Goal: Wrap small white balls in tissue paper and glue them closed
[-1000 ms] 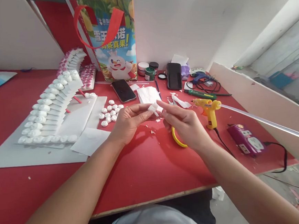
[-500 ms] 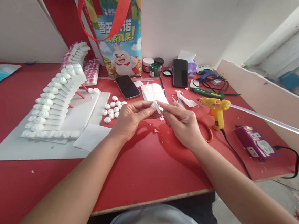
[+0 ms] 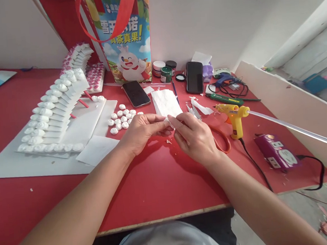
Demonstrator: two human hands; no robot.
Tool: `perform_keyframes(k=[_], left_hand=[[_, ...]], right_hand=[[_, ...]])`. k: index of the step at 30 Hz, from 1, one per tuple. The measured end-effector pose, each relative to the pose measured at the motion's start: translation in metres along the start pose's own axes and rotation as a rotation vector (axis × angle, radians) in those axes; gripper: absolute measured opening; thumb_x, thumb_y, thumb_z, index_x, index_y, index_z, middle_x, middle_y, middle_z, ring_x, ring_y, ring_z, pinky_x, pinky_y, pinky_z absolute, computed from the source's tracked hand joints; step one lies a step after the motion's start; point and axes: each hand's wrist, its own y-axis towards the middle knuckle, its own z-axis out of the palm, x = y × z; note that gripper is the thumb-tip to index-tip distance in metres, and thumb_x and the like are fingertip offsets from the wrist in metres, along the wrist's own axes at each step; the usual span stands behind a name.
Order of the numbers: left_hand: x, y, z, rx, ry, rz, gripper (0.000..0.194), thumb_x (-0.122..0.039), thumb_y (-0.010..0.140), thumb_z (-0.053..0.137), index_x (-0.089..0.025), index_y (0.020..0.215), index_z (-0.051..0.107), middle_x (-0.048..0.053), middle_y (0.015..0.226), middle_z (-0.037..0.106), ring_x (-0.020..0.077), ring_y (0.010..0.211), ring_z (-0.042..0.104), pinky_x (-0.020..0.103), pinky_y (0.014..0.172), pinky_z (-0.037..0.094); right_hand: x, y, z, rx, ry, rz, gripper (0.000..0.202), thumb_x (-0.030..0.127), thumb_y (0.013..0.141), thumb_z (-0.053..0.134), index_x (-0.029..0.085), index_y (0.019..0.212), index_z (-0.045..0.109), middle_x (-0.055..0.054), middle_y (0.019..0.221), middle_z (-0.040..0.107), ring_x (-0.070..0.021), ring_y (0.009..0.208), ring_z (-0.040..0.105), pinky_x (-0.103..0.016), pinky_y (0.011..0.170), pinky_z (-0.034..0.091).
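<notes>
Between my fingertips is a small folded piece of white paper (image 3: 168,121), mostly covered by the fingers. My left hand (image 3: 143,133) pinches it from the left, and my right hand (image 3: 195,137) closes on its right side. Just behind them lies a stack of white paper strips (image 3: 166,102). Several small white rosettes (image 3: 118,121) are grouped left of my left hand. Farther left stands a curved, stepped white model (image 3: 56,104) edged with similar rosettes, on a pale board (image 3: 5,165).
Orange-handled scissors (image 3: 224,146) lie beside my right hand, near a yellow glue gun (image 3: 234,118) and a purple box (image 3: 277,151) with a cable. Behind are two phones (image 3: 136,93), paint jars (image 3: 165,74), a green tool (image 3: 226,99) and a tall printed bag (image 3: 129,46).
My right hand has rolled inward over the white piece, its fingers now more curled, and the piece is more hidden. The whole view has shifted slightly.
</notes>
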Motion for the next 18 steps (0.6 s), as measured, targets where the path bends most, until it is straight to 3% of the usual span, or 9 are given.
perform_keyframes(k=[7,18], left_hand=[[-0.0038,0.0019,-0.0049,-0.016,-0.058,-0.111,0.018,-0.029,0.073,0.087,-0.013,0.081,0.081,0.006,0.076,0.078,0.0158,0.068,0.072,0.032,0.077,0.060],[-0.0042,0.0012,-0.0023,-0.061,-0.100,-0.187,0.028,-0.029,0.063,0.093,-0.011,0.079,0.079,0.007,0.071,0.076,0.0161,0.064,0.071,0.030,0.070,0.060]], right_hand=[[0.0037,0.0008,0.0078,-0.081,0.322,0.159,0.038,0.009,0.096,0.050,0.018,0.130,0.065,-0.009,0.101,0.062,-0.0154,0.084,0.065,-0.030,0.074,0.057],[0.0050,-0.0045,0.0067,0.030,0.201,0.109,0.047,0.010,0.096,0.048,0.018,0.142,0.054,-0.013,0.111,0.063,-0.0200,0.092,0.067,-0.033,0.076,0.060]])
